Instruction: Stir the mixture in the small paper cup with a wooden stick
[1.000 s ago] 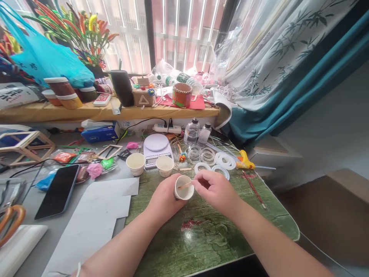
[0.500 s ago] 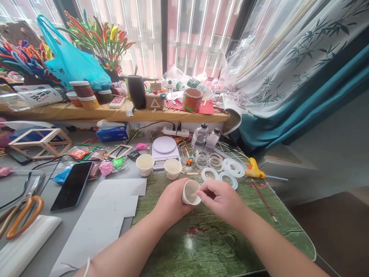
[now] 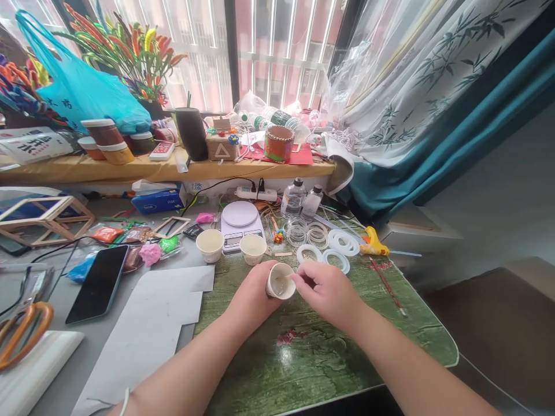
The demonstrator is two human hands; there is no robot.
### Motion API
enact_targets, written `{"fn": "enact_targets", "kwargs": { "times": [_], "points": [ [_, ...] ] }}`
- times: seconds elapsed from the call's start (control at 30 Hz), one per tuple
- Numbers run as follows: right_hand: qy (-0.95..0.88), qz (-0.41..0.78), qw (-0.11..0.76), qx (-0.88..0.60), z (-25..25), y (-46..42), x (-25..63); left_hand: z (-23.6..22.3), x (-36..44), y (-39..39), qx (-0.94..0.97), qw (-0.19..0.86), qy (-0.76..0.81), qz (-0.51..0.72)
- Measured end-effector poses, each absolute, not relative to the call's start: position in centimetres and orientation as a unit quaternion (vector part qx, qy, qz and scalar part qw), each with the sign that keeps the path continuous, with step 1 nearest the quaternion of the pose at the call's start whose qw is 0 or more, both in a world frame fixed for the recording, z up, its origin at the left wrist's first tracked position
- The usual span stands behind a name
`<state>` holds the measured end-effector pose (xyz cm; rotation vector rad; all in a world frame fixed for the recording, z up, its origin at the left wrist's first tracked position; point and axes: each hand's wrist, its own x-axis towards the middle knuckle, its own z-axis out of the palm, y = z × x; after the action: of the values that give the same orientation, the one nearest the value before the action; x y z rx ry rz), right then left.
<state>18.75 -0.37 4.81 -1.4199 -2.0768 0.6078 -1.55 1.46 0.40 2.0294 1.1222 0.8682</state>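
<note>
The left hand (image 3: 254, 292) is clasping a paper cup (image 3: 277, 273), closed around its side, and is tilting its mouth toward the viewer above the desk (image 3: 277, 370). The right hand (image 3: 327, 289), just beside it, is pinching a thin stick (image 3: 289, 277) between thumb and fingers, the stick's other end dipping inside the cup; something clear seems to be pooling at the bottom, though the glare is making that hard to judge. Just beyond the left hand, a second cup (image 3: 252, 256) and a third cup (image 3: 210, 254) are standing upright, with a kitchen scale (image 3: 240, 215) sitting behind them. Just beyond the right hand, white rings (image 3: 300, 255) are lying flat, and farther past it two clear bottles (image 3: 293, 200) are standing close together. To the right of that hand, a red-handled brush (image 3: 388, 287) is lying on the desk, with a yellow glue gun (image 3: 373, 242) resting farther ahead. To the left of the left hand, cut white paper (image 3: 143, 323) is lying flat, and farther out a dark phone (image 3: 97, 283) is resting near orange-handled scissors (image 3: 32, 341).
</note>
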Motion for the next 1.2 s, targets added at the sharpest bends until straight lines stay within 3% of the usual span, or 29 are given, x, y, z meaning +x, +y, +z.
{"fn": "enact_targets", "kwargs": {
  "times": [1.2],
  "points": [
    [-0.726,0.284,0.3,-0.55,5.57,-0.04,18.66,-0.07,-1.62,1.64,0.793,0.284,0.438,0.315]
  ]
}}
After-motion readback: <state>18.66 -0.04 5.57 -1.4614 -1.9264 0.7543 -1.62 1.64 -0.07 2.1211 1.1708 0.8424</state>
